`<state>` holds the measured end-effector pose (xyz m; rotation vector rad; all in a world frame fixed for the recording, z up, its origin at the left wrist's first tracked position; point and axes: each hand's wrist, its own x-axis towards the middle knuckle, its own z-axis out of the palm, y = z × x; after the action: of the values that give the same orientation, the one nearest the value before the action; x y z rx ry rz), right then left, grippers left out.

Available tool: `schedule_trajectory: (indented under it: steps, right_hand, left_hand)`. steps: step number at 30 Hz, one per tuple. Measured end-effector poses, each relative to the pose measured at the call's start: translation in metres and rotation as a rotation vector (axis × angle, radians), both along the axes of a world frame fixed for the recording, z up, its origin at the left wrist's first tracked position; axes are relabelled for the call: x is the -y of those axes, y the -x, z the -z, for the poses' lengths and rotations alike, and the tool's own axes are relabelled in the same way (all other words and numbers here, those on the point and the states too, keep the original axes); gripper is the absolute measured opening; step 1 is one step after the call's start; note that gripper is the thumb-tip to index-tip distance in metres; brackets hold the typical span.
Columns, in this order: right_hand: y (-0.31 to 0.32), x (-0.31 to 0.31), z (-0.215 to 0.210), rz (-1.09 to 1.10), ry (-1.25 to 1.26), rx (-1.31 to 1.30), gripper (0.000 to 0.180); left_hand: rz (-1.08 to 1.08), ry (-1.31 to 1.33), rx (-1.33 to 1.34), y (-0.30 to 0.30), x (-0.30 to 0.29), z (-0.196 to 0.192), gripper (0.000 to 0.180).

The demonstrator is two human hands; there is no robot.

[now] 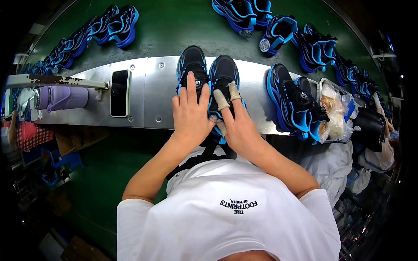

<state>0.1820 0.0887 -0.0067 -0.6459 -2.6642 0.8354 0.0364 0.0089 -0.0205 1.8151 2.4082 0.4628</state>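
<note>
The pair sits side by side on the worktop [167, 82], toes pointing away from me: the left shoe [192, 57] under my left hand [190, 116], the right shoe [224, 67] under my right hand [240, 130]. My left fingers are spread over the tongue, around the dial [198, 83]; my right fingers stand apart at the other shoe's opening. I cannot tell whether either thumb pinches anything.

To handle this well, I judge that I should keep both shoes level, press evenly, and keep my fingertips from snagging the dial.

Counting: two shoes under my hands; two more shoes [281, 89] right of my right hand, one partly hidden; beyond those, one tray [321, 87] of bagged bits. Left of my left hand, one phone [120, 93] and, farther out, one purple bottle [66, 98]. Ahead of both hands, the green surface [174, 26] carries too many shoes to count surely.
</note>
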Motion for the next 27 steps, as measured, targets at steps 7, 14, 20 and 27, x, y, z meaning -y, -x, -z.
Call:
schedule_trajectory:
  steps: [7, 14, 20, 27]
  right_hand:
    - [-0.001, -0.031, -0.022, -0.028, 0.274, 0.143, 0.054]
    - [0.004, -0.008, 0.009, 0.030, -0.282, -0.085, 0.056]
    - [0.004, -0.048, -0.022, 0.024, 0.169, -0.097, 0.030]
    - [0.008, -0.054, -0.019, -0.033, 0.131, -0.028, 0.036]
  left_hand:
    - [0.138, 0.203, 0.202, 0.043, -0.007, -0.046, 0.047]
    - [0.105, -0.280, 0.050, 0.035, -0.027, 0.000, 0.024]
    - [-0.123, -0.317, 0.507, 0.044, -0.026, -0.007, 0.022]
    - [0.088, -0.117, 0.773, 0.066, -0.029, -0.012, 0.028]
